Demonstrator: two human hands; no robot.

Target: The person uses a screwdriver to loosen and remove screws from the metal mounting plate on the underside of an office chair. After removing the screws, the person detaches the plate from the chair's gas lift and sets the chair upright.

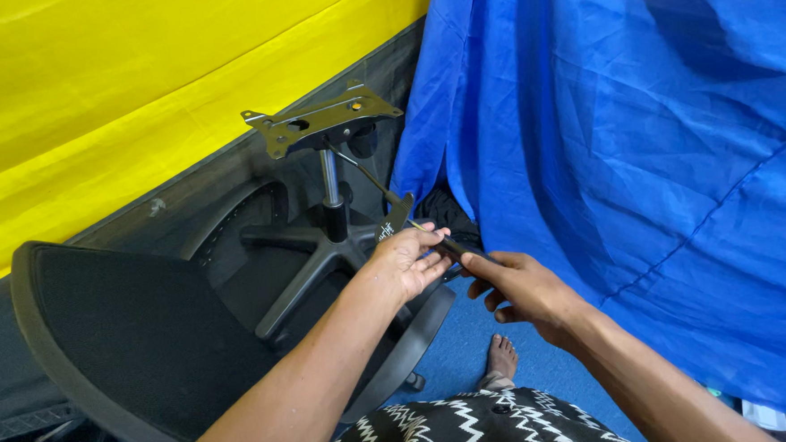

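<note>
Both hands working a thin black rod beside an office chair base.
Left hand (406, 261) is curling loosely around the rod (452, 245); right hand (518, 288) is pinching its end. Chair base (322, 243) is standing at 11 o'clock, mesh seat (130, 338) lying at 9.

Makeshift assembly corner, yellow cloth (135, 91) and blue cloth (630, 128) draped as backdrops, office-chair base (322, 243) in pieces on floor
</note>
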